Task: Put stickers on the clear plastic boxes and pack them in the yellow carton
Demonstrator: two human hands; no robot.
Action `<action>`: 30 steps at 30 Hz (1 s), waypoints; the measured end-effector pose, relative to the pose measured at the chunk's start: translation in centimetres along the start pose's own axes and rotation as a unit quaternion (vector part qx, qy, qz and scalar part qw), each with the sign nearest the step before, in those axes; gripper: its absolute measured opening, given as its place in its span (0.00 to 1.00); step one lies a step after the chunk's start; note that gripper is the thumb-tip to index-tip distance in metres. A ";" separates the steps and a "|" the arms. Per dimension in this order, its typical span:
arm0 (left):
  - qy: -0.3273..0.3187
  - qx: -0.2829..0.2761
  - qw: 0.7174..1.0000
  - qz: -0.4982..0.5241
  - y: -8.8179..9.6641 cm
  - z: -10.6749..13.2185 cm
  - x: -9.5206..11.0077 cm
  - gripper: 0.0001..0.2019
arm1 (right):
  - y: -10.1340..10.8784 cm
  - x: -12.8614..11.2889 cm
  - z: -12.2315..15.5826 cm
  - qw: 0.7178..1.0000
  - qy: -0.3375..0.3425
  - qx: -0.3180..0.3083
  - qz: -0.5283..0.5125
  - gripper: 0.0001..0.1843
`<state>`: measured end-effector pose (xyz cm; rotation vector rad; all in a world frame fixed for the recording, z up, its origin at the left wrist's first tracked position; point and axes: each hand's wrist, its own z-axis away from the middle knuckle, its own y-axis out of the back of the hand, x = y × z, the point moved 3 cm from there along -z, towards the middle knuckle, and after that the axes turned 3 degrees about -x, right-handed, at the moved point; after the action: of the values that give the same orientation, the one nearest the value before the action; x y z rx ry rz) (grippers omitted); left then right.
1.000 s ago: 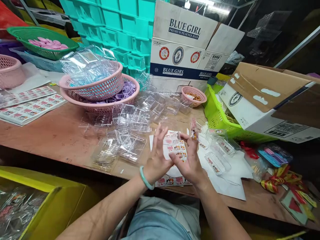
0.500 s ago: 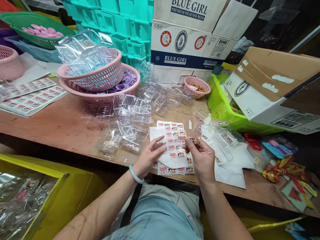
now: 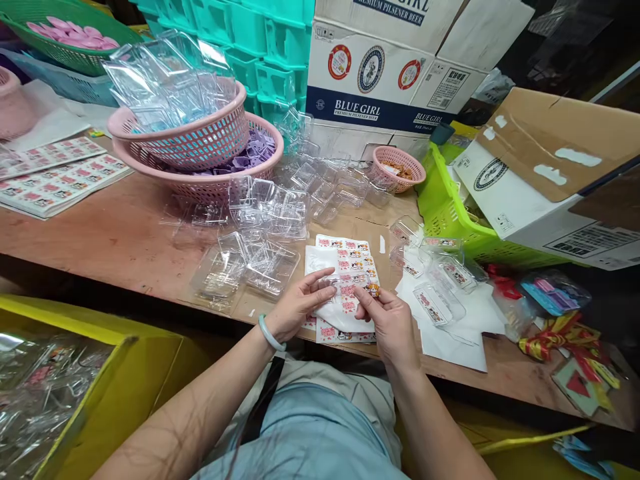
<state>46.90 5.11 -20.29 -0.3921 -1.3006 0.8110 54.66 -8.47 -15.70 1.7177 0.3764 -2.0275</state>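
The sticker sheet (image 3: 353, 263) lies flat on the table (image 3: 115, 247) near its front edge, and part of it shows only white backing. Just right of it a few labelled boxes (image 3: 434, 303) carry stickers, while many bare boxes (image 3: 260, 263) on the left carry none — I judge the work partly done. The left hand (image 3: 295, 310) presses the sheet with open fingers — the right hand (image 3: 393, 327) pinches at a sticker on it.

Worn wooden table (image 3: 100, 240) fronts stacked teal crates (image 3: 240, 27).
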 end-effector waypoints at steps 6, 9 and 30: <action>0.003 0.003 1.000 0.005 0.0 0.0 0.0 0.28 | -0.2 0.2 -0.2 1.000 0.001 0.001 0.010 0.20; 0.003 0.003 1.000 0.009 0.0 -0.1 0.0 0.27 | -0.3 0.2 -0.2 1.000 0.001 -0.003 0.009 0.20; -0.030 0.082 0.993 -0.083 -0.7 -0.6 -0.5 0.30 | 1.8 0.9 -1.0 0.930 0.184 0.155 0.278 0.20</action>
<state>47.67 4.44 -20.32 -0.1271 -1.2938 0.7874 56.26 -9.67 -16.58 2.0984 -0.3140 -1.4058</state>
